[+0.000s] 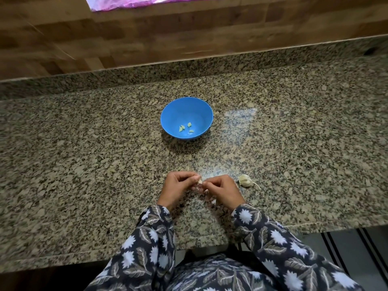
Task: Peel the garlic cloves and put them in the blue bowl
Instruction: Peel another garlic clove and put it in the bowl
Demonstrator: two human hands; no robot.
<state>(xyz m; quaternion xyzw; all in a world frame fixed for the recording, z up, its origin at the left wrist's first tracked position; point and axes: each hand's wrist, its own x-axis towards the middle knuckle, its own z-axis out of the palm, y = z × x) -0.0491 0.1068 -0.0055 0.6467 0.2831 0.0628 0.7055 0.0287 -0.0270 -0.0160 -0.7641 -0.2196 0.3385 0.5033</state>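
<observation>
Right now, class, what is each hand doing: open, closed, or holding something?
Left hand: fingers curled, pinching a garlic clove.
Right hand: fingers curled, pinching the same garlic clove from the other side.

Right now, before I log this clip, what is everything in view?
blue bowl: one, blue, middle of the counter
peeled cloves: three visible, pale yellow-green, at the bottom of the blue bowl
garlic bulb: one, off-white, on the counter just right of the right hand
held clove: one, pale, between the two hands
counter: one, speckled granite, across the view
wall: one, brown wood pattern, behind the counter
shiny sheet: one, pink-purple, top edge
sleeves: two, dark with white floral print, lower view
left hand: one, fingers pinching the held clove
right hand: one, fingers pinching the held clove
</observation>
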